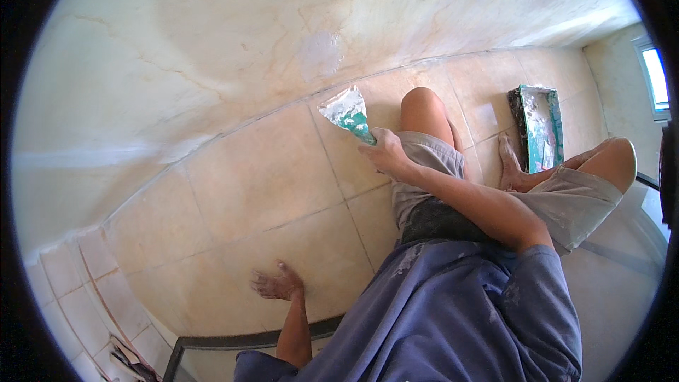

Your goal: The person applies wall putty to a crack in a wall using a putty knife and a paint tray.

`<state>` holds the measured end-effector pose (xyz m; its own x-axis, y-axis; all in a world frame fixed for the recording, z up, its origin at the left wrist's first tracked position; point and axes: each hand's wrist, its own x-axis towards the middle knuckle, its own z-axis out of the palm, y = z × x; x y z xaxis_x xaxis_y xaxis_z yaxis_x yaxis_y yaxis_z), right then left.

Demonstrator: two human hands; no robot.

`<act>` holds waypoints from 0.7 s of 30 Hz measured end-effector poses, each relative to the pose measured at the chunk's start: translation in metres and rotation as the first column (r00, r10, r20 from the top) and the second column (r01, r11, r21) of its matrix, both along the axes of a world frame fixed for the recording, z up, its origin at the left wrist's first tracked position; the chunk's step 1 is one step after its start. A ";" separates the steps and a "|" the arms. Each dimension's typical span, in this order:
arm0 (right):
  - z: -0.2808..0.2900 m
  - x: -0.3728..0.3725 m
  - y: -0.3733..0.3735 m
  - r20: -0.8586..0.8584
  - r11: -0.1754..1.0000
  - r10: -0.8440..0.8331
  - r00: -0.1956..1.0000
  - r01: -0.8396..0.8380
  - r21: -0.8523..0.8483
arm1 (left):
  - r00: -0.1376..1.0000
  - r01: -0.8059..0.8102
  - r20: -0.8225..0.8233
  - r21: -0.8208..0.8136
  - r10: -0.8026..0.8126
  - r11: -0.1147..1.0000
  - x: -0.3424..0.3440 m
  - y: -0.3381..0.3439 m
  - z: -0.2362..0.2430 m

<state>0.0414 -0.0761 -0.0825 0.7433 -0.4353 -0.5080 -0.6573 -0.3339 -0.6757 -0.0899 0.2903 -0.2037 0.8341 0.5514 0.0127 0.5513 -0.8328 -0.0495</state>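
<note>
In my right hand [387, 150] is a putty knife [356, 124], its green handle gripped in closed fingers. Its wide blade is smeared with white filler and points toward the foot of the wall [233, 42], without clearly touching it. A round, pale patch [322, 54] shows on the wall just above the blade. My left hand [279, 281] is open, its fingers spread against the beige floor tiles [247, 191]. Beyond my bent knees, a long green tray [539, 127] holds white filler, with dried smears along its walls.
Thin cracks and stains mark the wall. My folded legs [428, 117] lie between the putty knife and the tray. A dark-edged frame [212, 343] runs beside my left arm. Pinkish tiles [92, 297] line the far left, and a small window [654, 74] is at the right.
</note>
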 end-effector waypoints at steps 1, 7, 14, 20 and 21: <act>-0.008 0.001 0.000 -0.062 0.998 -0.028 0.998 0.032 0.055 | 1.000 -0.010 -0.002 -0.005 0.010 1.000 0.000 -0.001 0.000; -0.020 0.024 0.003 -0.112 0.978 -0.140 0.984 0.155 0.139 | 1.000 0.014 -0.011 -0.014 -0.014 1.000 -0.005 0.004 -0.008; -0.034 0.047 0.001 -0.098 0.960 -0.207 0.973 0.222 0.172 | 1.000 0.018 0.025 -0.060 -0.016 0.998 -0.010 0.000 -0.009; -0.001 0.039 0.007 -0.072 0.967 -0.179 0.981 0.189 0.171 | 1.000 -0.018 0.011 -0.068 0.019 0.998 -0.015 -0.004 -0.011; 0.001 0.036 0.007 -0.059 0.965 -0.186 0.981 0.193 0.176 | 1.000 -0.017 0.010 -0.052 0.017 0.998 -0.018 -0.003 -0.018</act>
